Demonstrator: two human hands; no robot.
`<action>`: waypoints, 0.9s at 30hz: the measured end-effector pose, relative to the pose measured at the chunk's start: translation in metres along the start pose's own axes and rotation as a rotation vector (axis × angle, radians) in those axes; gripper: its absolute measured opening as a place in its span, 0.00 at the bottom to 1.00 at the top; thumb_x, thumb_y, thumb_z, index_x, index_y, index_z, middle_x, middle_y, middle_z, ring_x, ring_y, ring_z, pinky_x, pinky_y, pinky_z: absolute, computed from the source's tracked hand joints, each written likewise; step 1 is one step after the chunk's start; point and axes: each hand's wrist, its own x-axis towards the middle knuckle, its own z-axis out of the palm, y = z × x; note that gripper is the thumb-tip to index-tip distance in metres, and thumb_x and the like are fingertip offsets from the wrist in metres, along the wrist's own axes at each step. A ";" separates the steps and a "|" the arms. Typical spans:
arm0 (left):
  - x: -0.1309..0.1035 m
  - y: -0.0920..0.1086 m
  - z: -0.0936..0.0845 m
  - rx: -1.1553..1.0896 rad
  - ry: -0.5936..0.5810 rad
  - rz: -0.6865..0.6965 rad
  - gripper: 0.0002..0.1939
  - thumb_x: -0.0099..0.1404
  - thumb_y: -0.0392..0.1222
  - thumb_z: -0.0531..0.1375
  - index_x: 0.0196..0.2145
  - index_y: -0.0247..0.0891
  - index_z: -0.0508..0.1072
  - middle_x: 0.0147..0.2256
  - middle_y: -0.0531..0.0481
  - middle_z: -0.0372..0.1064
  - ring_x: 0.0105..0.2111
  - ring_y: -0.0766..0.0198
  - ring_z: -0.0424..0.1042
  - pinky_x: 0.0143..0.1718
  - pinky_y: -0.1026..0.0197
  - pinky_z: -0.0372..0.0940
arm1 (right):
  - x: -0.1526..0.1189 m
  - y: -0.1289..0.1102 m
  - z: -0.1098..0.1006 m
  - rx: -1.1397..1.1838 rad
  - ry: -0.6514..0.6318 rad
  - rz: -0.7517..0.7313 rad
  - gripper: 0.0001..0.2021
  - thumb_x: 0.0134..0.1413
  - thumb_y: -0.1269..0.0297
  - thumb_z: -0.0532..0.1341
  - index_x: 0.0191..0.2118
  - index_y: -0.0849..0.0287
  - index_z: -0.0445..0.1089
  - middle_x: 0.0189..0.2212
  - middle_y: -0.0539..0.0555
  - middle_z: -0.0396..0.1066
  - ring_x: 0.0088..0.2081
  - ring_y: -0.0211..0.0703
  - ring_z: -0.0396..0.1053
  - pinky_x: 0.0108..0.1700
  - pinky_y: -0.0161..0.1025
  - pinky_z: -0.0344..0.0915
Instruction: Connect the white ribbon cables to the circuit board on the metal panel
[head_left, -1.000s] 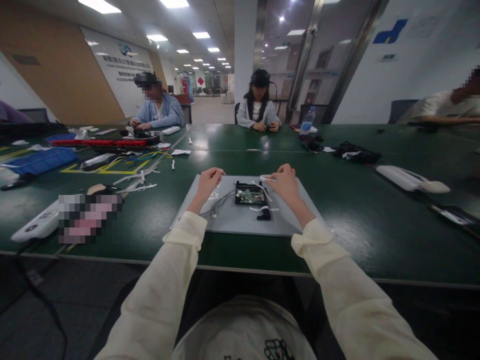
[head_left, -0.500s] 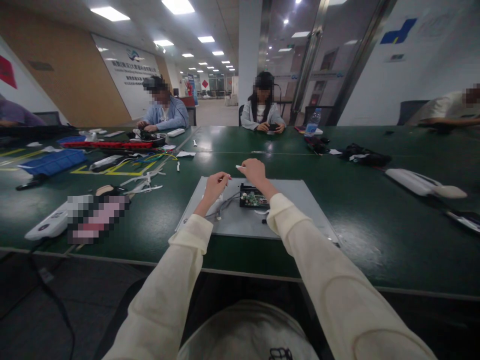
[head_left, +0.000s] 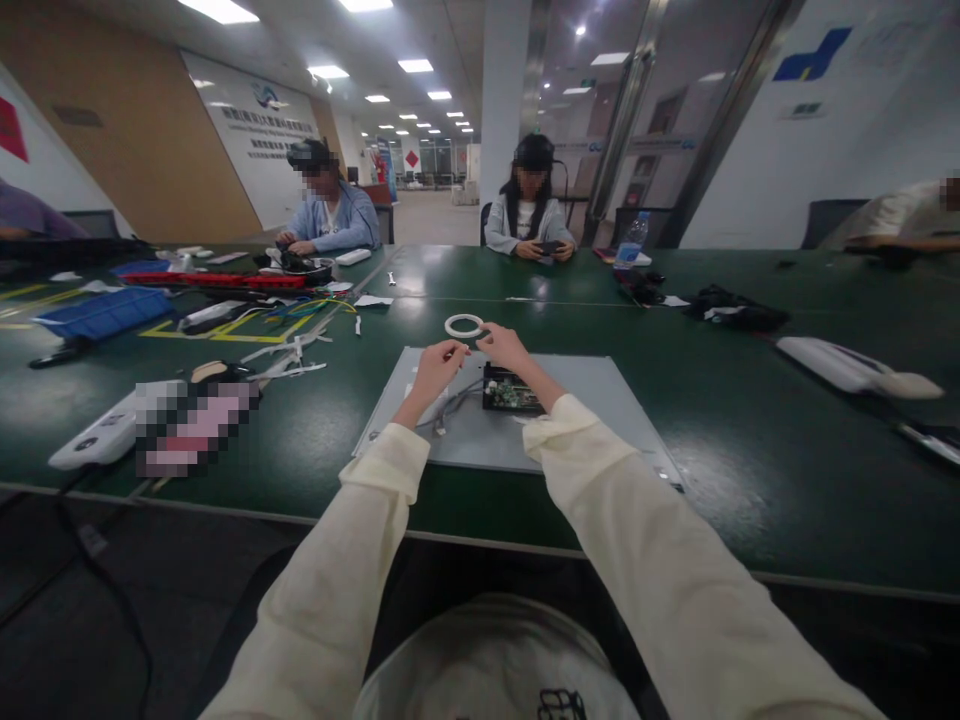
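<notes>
- Right now I watch both bare hands from my end, raised close together over the far edge of a grey panel (head_left: 615,410).
- Right hand (head_left: 506,347): thumb and fingers gripping the near-right edge of a white ring (head_left: 460,334).
- That ring sits just beyond the left hand's fingertips, tilted so that I see its opening.
- Left hand (head_left: 437,370): fingertips drawn together — I cannot tell whether anything thin lies between them.
- Below the right hand, partly behind its wrist, I see a circuit board (head_left: 506,390) in a black frame; grey cables (head_left: 450,402) run from it toward the left wrist.
- Well left of the hands: white strips (head_left: 296,362) and, farther out, a blue bin (head_left: 105,315).
- Well right of them — a white device (head_left: 821,363) on the green table (head_left: 480,495).
</notes>
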 end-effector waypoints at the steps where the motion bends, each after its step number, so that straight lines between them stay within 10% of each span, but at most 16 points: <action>1: -0.001 0.002 0.001 -0.013 -0.012 0.008 0.13 0.59 0.46 0.54 0.25 0.35 0.70 0.16 0.56 0.60 0.15 0.72 0.57 0.19 0.67 0.52 | -0.006 0.001 -0.004 0.046 -0.003 -0.017 0.17 0.57 0.64 0.54 0.53 0.60 0.63 0.40 0.54 0.72 0.44 0.37 0.68 0.46 0.32 0.62; 8: -0.007 0.012 0.005 -0.127 -0.167 0.064 0.14 0.58 0.48 0.56 0.29 0.35 0.74 0.19 0.54 0.66 0.15 0.72 0.60 0.18 0.68 0.55 | -0.065 0.002 -0.015 0.713 -0.006 -0.199 0.16 0.52 0.58 0.59 0.45 0.60 0.70 0.40 0.55 0.72 0.43 0.41 0.69 0.49 0.40 0.63; 16: -0.014 0.019 0.011 -0.241 -0.324 0.017 0.15 0.56 0.46 0.59 0.35 0.33 0.77 0.17 0.53 0.67 0.16 0.70 0.63 0.19 0.67 0.59 | -0.096 -0.002 -0.012 0.839 0.133 -0.182 0.19 0.47 0.58 0.62 0.45 0.61 0.71 0.37 0.56 0.72 0.40 0.43 0.71 0.46 0.43 0.67; 27: -0.015 0.027 0.018 -0.374 -0.062 0.010 0.16 0.54 0.48 0.62 0.37 0.35 0.77 0.38 0.45 0.74 0.39 0.59 0.71 0.39 0.60 0.66 | -0.096 -0.022 -0.004 1.341 0.059 0.108 0.22 0.38 0.61 0.66 0.44 0.57 0.67 0.38 0.52 0.71 0.38 0.38 0.70 0.42 0.36 0.67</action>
